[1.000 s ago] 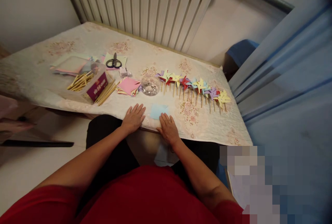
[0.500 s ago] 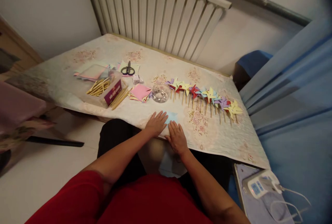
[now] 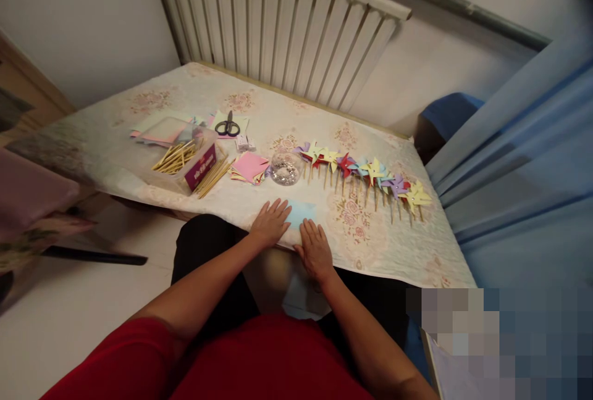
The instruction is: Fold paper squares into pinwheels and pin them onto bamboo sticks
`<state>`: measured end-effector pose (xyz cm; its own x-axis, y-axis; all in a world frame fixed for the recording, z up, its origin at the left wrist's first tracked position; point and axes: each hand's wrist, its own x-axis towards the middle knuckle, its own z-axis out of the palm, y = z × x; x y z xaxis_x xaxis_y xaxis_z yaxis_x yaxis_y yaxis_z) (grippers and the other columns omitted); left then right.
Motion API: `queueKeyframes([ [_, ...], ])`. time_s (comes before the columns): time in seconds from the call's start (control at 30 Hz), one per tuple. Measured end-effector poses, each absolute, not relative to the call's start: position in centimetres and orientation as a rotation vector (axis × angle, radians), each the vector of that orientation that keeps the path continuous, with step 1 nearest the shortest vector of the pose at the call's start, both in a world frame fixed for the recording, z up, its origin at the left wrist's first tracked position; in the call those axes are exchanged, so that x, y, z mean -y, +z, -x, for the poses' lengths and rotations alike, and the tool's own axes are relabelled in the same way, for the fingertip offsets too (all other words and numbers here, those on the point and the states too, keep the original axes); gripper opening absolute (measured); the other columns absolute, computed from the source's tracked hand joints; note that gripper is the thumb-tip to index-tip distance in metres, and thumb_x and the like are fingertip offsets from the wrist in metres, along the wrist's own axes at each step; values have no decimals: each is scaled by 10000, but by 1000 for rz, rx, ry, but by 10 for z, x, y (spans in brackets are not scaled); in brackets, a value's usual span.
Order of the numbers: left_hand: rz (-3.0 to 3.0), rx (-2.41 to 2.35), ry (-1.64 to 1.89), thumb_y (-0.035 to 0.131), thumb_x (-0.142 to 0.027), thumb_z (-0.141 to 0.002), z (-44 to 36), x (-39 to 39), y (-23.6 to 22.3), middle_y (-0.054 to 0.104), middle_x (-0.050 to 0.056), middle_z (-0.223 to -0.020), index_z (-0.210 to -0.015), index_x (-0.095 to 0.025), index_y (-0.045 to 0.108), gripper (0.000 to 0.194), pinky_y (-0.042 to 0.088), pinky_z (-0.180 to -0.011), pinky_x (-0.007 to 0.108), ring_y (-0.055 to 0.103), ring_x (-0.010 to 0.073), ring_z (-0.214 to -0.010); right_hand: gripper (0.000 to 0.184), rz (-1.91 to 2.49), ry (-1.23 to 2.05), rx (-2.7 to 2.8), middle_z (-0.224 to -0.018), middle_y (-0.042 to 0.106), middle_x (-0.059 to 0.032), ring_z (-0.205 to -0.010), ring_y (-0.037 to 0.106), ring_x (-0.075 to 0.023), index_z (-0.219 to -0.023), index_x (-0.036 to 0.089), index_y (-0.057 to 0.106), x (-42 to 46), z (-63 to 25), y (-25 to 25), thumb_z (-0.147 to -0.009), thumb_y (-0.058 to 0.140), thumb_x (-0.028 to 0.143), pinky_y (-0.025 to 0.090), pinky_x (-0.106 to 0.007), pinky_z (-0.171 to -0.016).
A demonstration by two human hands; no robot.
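Note:
A light blue paper square (image 3: 301,211) lies at the near edge of the table (image 3: 139,107), which has a floral cloth on it. My left hand (image 3: 270,222) lies flat on the square's left side with fingers spread. My right hand (image 3: 315,249) rests flat on its near right edge, fingers stretched forward. Neither hand grips anything. Just beyond the square stands a clear dish of small shiny pieces (image 3: 285,169).
A row of several paper pinwheels on sticks (image 3: 365,171) runs to the right. To the left are pink paper squares (image 3: 250,166), a box of wooden sticks (image 3: 188,159), loose sticks (image 3: 213,175), black scissors (image 3: 227,128) and paper sheets (image 3: 157,129). Behind stands a radiator (image 3: 282,23); a blue curtain (image 3: 519,159) hangs at right.
The view has swung left and down. My left hand has slid right onto the blue paper; my right hand stays at its near edge.

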<state>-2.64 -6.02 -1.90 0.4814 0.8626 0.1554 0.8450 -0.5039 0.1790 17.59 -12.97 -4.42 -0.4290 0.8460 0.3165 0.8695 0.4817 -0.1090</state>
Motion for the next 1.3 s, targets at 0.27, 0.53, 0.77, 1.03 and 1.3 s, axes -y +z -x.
queueKeyframes([
  [0.27,-2508,-1664,510,319,-328,-1001,36,62,-21,467,109,-1534,-1398,-158,536,483,259,-1200,441,386,234,-1438,577,1478,-36,2294,-1552,411,-177,-1496,285,-304,-1501,143,384,149,-173,-48,-967,527,308,272,-586,-1192],
  [0.53,-2285,-1858,654,400,-299,-964,27,43,-8,670,124,-1155,-1059,-189,670,307,453,-913,428,568,277,-1082,367,1598,142,1681,-1154,706,-152,-1072,664,-256,-1239,169,641,130,-186,-44,-941,483,312,539,-437,-949],
  [0.77,-2403,-1828,502,334,-281,-982,10,-1,2,661,139,-958,-920,-165,660,352,463,-833,385,608,261,-943,345,1836,265,1374,-909,739,-77,-763,666,-211,-1090,169,702,66,-201,-40,-827,535,317,542,-342,-774],
  [1.03,-2338,-1715,444,293,-289,-1003,3,-27,4,690,125,-997,-963,-174,643,371,469,-766,354,651,249,-948,317,1971,412,1516,-925,713,-51,-804,647,-205,-1052,212,733,28,-208,-22,-800,628,373,527,-355,-828],
  [1.3,-2272,-1646,450,303,-288,-997,-6,-31,11,681,160,-1022,-980,-143,657,383,462,-809,366,645,269,-985,162,1971,542,1569,-818,706,-9,-792,614,-180,-768,234,737,19,-205,-11,-770,646,369,485,-311,-786],
])
